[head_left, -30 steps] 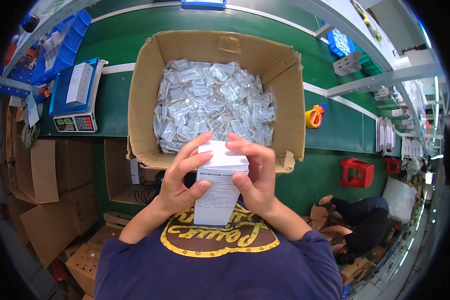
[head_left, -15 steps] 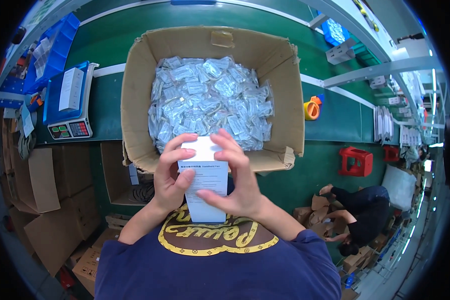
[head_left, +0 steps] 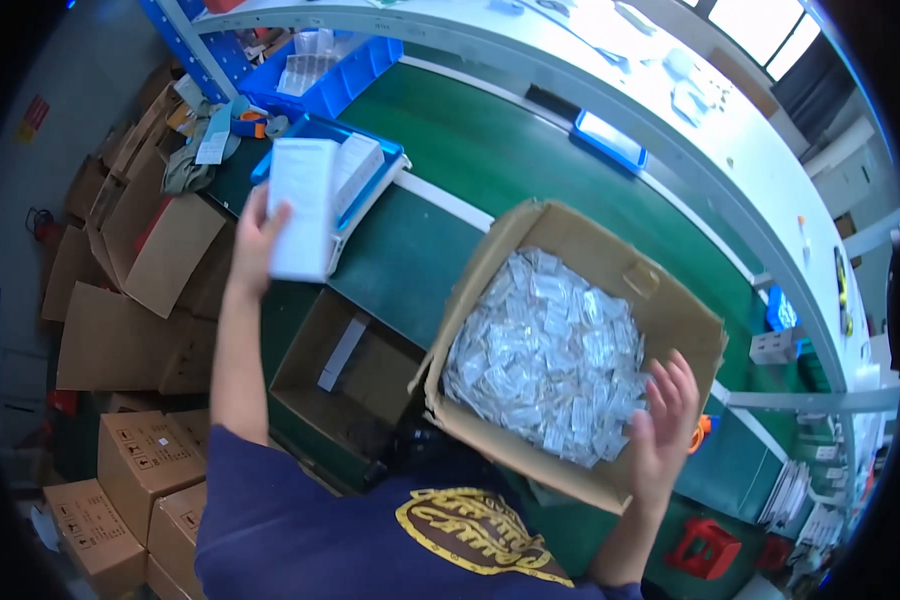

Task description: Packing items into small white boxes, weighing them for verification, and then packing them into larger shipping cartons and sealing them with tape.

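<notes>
And here's the white box (head_left: pixel 303 210), upright in the view and held out on the left, overlapping the scale's blue tray (head_left: pixel 375 187); touching or just above it, this angle won't tell! The left hand (head_left: pixel 255 245) has it, the grip closed on the box's left edge, thumb across the near face. Right behind, a second white box (head_left: pixel 360 165) lies on that tray, tilted in the view.

Over to the right hand (head_left: pixel 665 420), and that grip is wide, thumb well apart from the fingers, nothing seen in it, poised by the right side of the big open carton (head_left: pixel 470 290). And what a heap inside: clear plastic packets (head_left: pixel 550 350) across the bottom!

Under it all runs the green desk (head_left: pixel 400 250), with a blue bin (head_left: pixel 355 80) just beyond the scale. Below the desk, an open brown carton (head_left: pixel 305 340) holds a white strip (head_left: pixel 342 355); closed cartons (head_left: pixel 140 450) stack up at lower left, and a red stool (head_left: pixel 705 550) stands down on the right
</notes>
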Demonstrator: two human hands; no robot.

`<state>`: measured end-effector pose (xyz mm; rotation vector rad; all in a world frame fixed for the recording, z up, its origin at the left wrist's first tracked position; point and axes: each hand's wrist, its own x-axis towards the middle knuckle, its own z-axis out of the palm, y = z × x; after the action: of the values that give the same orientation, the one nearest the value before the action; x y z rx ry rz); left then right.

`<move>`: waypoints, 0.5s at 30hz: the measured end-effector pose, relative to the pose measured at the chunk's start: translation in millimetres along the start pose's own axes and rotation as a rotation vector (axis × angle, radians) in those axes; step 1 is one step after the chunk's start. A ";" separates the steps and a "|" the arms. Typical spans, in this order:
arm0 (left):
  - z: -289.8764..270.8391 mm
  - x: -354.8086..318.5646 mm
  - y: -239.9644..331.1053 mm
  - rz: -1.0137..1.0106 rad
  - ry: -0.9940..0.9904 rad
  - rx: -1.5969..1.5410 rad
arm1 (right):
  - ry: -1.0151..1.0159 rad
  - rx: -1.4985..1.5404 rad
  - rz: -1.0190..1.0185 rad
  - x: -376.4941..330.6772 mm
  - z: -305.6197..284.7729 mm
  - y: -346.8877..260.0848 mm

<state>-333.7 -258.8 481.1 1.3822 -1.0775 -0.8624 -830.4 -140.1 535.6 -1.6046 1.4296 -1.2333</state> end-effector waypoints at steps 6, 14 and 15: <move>-126.0 191.4 -126.9 -0.069 0.030 0.497 | 0.144 -0.242 0.272 -14.1 -74.1 49.9; -207.4 367.3 -259.0 0.366 -0.163 0.876 | 0.886 -0.103 0.382 -65.9 -196.4 176.7; -206.4 364.9 -257.0 0.381 -0.209 0.850 | 0.956 -0.092 0.382 -70.7 -206.5 190.5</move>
<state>7.8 -548.9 278.4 1.6887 -1.9305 -0.2525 -1089.0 -84.2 417.3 -0.6888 2.2432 -1.7970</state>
